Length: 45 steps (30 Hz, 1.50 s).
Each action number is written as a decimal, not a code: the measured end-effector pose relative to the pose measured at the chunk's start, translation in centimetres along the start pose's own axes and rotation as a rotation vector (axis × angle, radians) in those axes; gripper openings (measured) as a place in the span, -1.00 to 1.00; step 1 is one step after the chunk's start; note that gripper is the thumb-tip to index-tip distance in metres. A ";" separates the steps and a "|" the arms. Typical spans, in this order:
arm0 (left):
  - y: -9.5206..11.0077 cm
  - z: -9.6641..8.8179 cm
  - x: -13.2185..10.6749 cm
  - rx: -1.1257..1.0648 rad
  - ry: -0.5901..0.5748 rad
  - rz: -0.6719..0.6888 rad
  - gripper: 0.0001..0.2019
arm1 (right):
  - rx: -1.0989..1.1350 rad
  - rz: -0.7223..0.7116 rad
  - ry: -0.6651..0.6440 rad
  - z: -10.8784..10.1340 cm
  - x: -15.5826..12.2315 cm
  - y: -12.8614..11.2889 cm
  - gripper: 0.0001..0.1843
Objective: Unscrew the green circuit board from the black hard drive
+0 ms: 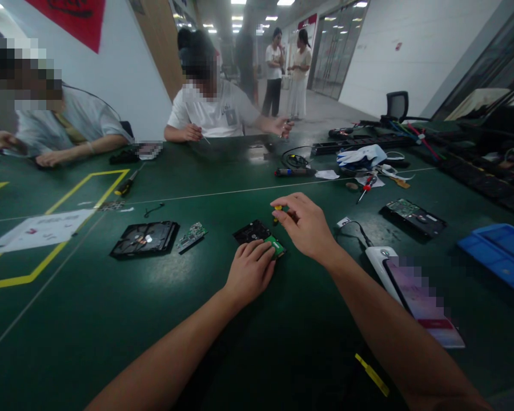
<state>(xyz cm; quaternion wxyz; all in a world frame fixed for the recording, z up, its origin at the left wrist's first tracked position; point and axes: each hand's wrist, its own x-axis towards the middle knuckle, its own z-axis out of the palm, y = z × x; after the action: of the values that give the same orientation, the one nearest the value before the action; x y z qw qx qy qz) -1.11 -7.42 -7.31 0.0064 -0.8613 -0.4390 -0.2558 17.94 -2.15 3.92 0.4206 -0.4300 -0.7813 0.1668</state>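
A black hard drive (252, 229) with a green circuit board (276, 246) on its near right end lies on the green table. My left hand (251, 268) grips its near side, fingers bent over the board's edge. Just above the far right end, my right hand (304, 225) pinches a small screwdriver with a yellow handle (277, 209). Its short dark end points down; whether the tip touches the drive I cannot tell. To the left are a loose circuit board piece (192, 237) and another hard drive (145, 238).
At right are a third hard drive (413, 217), a white device with a screen (420, 291) and a blue tray (501, 257). Beyond my hands lie a red screwdriver (367, 187), gloves (362, 156) and an electric screwdriver (294, 172). Two people sit across the table.
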 end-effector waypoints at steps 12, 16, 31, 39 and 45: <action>0.1 0.0 0.0 -0.001 0.008 -0.001 -0.66 | 0.066 0.004 -0.042 0.1 0.0 -0.1 -0.77; 0.1 0.0 0.1 -0.004 0.006 0.001 -0.65 | 0.092 0.070 -0.076 0.1 -0.2 -0.1 -0.70; 0.1 0.1 0.1 -0.013 0.005 0.001 -0.65 | 0.033 0.018 -0.008 0.2 0.0 0.2 -0.84; 0.2 -0.1 0.2 -0.021 -0.005 -0.009 -0.66 | 0.114 0.078 -0.032 0.3 -0.2 0.2 -0.79; 0.2 -0.3 0.1 -0.036 -0.018 -0.015 -0.64 | 0.076 -0.020 -0.055 0.1 0.0 0.2 -0.70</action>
<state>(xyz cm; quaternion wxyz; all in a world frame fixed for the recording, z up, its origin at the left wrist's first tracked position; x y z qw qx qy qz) -1.04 -7.52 -6.95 -0.0150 -0.8603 -0.4406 -0.2560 17.98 -2.05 3.70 0.4167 -0.4013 -0.7898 0.2038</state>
